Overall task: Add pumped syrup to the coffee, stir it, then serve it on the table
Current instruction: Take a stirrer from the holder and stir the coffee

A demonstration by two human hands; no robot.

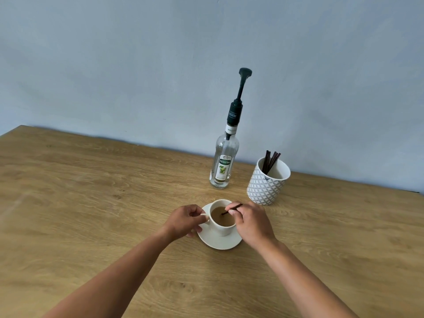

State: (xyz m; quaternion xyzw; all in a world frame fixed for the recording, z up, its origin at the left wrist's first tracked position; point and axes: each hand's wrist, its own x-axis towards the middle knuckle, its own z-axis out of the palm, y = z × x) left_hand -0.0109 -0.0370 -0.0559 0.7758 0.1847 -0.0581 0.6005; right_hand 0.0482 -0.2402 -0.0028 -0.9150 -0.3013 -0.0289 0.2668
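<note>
A white cup [222,228] of light brown coffee [221,216] stands on a white saucer [220,243] in the middle of the wooden table [91,203]. My left hand [187,220] pinches the cup's handle on the left side. My right hand [252,222] holds a dark stir stick [232,208] between thumb and fingers, its lower tip dipped in the coffee. Behind the cup stands a clear glass syrup bottle [223,164] with a black pump [241,92] on top.
A patterned grey and white holder [267,183] with several dark stir sticks [270,161] stands to the right of the bottle. A pale blue wall runs along the table's far edge.
</note>
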